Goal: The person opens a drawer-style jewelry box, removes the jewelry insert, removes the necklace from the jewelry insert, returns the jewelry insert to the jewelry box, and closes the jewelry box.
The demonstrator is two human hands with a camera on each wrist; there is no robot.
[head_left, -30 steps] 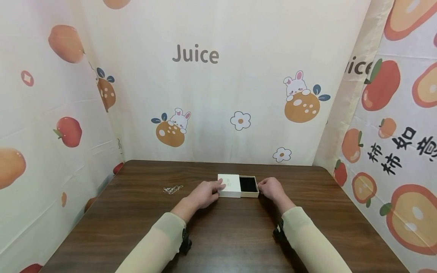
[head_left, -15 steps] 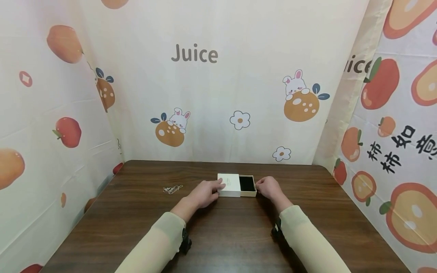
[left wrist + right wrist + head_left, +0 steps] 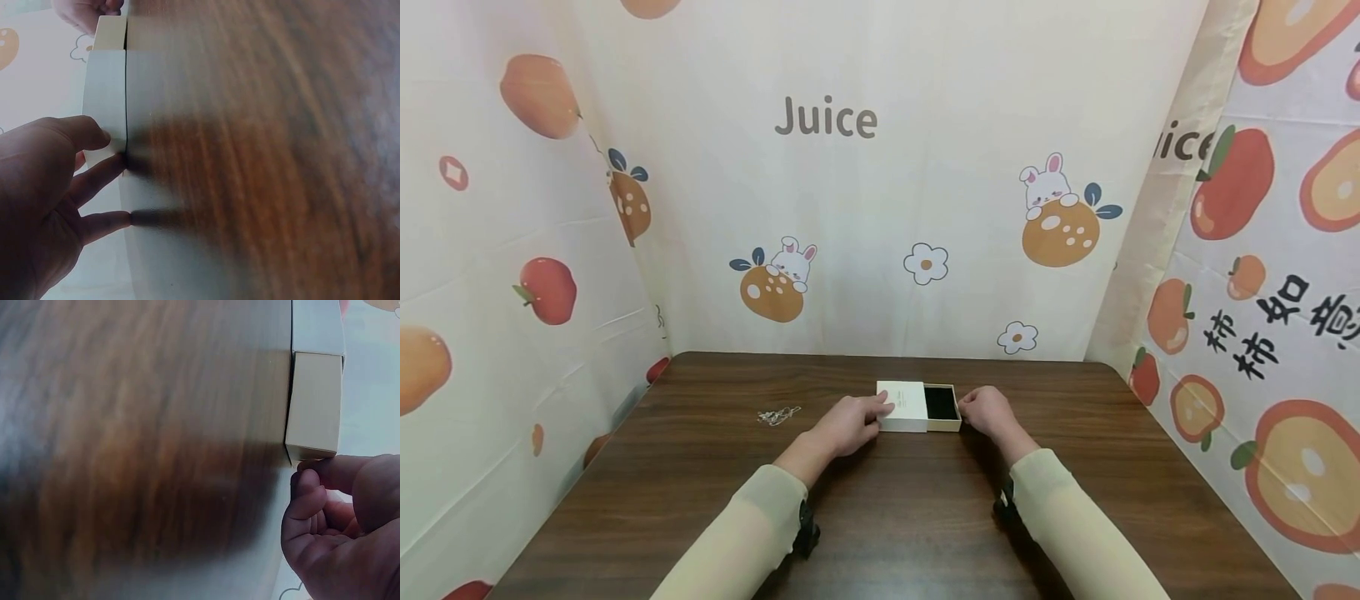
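A small white jewelry box (image 3: 903,404) lies on the table, its drawer (image 3: 943,405) part way out on the right and showing a black lining. From the left, my left hand (image 3: 848,425) grips the white sleeve between thumb and fingers. My right hand (image 3: 992,411) is at the drawer's outer end, fingers curled and thumb against the index finger. In the right wrist view the thumb and fingertips touch the drawer's end panel (image 3: 312,452); whether they pinch a pull tab is hidden. A tangled silver chain (image 3: 778,416) lies left of my left hand.
The box stands toward the back of a dark brown wooden table (image 3: 910,517). Printed fabric curtains (image 3: 857,208) enclose the table at the back and both sides. Each wrist carries a black camera, such as the left wrist camera (image 3: 807,529).
The drawer has slid a little left into the sleeve, and my right hand has moved left with it. My left hand keeps its hold on the sleeve; the chain has not moved.
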